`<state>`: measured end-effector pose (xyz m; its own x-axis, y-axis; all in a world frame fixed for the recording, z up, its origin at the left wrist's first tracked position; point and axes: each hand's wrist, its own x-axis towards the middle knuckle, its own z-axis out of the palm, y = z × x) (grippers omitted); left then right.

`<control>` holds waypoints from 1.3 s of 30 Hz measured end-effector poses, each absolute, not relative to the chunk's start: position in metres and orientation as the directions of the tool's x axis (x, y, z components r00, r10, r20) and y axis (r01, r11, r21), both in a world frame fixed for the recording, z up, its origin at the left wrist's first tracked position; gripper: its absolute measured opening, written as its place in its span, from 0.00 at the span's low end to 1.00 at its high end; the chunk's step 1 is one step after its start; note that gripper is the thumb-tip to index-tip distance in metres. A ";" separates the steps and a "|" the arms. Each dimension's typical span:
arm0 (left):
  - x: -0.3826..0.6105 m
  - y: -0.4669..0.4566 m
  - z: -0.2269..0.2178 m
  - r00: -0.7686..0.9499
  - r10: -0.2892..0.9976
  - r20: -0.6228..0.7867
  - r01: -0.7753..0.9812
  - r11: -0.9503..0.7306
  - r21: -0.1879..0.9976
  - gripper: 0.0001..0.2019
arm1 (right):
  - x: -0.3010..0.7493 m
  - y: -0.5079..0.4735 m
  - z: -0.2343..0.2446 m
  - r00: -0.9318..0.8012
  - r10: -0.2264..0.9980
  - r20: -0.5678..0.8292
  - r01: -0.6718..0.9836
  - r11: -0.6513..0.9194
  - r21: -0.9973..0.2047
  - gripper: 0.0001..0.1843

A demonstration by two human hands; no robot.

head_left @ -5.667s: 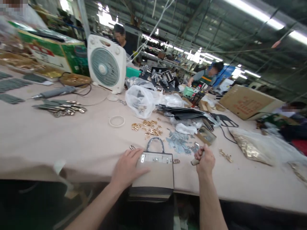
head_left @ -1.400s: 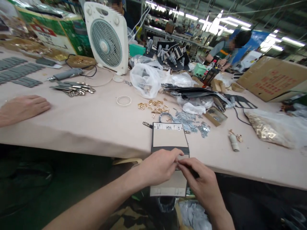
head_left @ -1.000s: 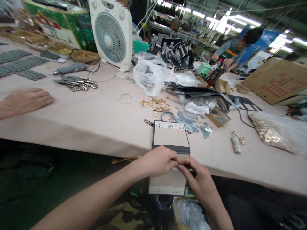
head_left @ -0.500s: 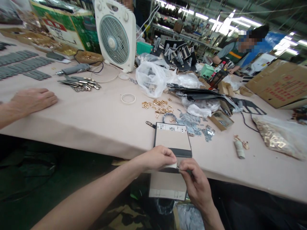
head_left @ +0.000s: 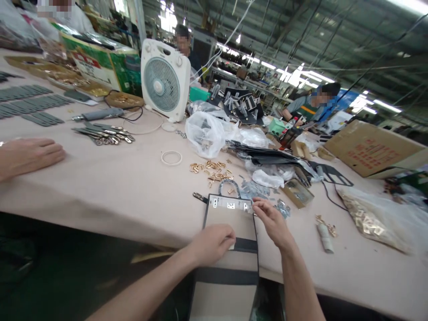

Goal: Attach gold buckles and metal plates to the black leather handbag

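Note:
A beige bag panel with dark trim (head_left: 230, 223) lies unfolded over the near table edge, its handle and metal fittings at the far end. My left hand (head_left: 212, 243) rests on the panel's left side, fingers curled and pressing it down. My right hand (head_left: 272, 220) reaches to the panel's top right corner, fingertips pinched at the row of metal fittings; what they hold is too small to make out. Gold clasps (head_left: 212, 169) and silver metal pieces (head_left: 264, 194) lie just beyond the handle.
Another person's hand (head_left: 28, 154) rests on the table at far left. A white fan (head_left: 163, 87), plastic bags (head_left: 205, 133), a white ring (head_left: 171, 158), grey straps (head_left: 30, 100), a cardboard box (head_left: 371, 149) and a bag of gold hardware (head_left: 371, 216) crowd the table. Workers sit beyond.
My right hand moved from the panel's middle fold up to its top right corner. My left hand stays on the panel. The view tilted upward.

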<state>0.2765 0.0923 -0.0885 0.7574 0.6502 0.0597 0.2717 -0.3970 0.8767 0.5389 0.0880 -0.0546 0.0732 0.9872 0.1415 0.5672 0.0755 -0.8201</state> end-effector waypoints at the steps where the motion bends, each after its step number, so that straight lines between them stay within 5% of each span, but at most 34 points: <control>1: 0.277 0.092 -0.091 0.753 0.655 0.060 0.284 -0.406 0.869 0.08 | 0.541 0.097 -0.057 0.044 0.993 0.106 0.574 0.062 -0.817 0.18; 10: 0.279 0.090 -0.094 0.725 0.685 0.067 0.321 -0.423 0.848 0.07 | 0.550 0.123 -0.071 -0.024 1.000 -0.015 0.594 0.003 -0.804 0.22; 30: 0.279 0.092 -0.092 0.695 0.716 0.066 0.292 -0.365 0.884 0.08 | 0.553 0.124 -0.089 -0.076 0.996 0.036 0.651 0.077 -0.755 0.13; 36: 0.274 0.097 -0.082 0.722 0.691 -0.025 0.249 -0.226 0.942 0.10 | 0.549 0.129 -0.094 0.023 0.998 -0.057 0.427 -0.062 -0.902 0.34; 39: 0.273 0.097 -0.085 0.746 0.664 -0.054 0.205 -0.152 0.967 0.12 | 0.549 0.133 -0.093 0.019 0.995 -0.098 0.426 -0.097 -0.899 0.34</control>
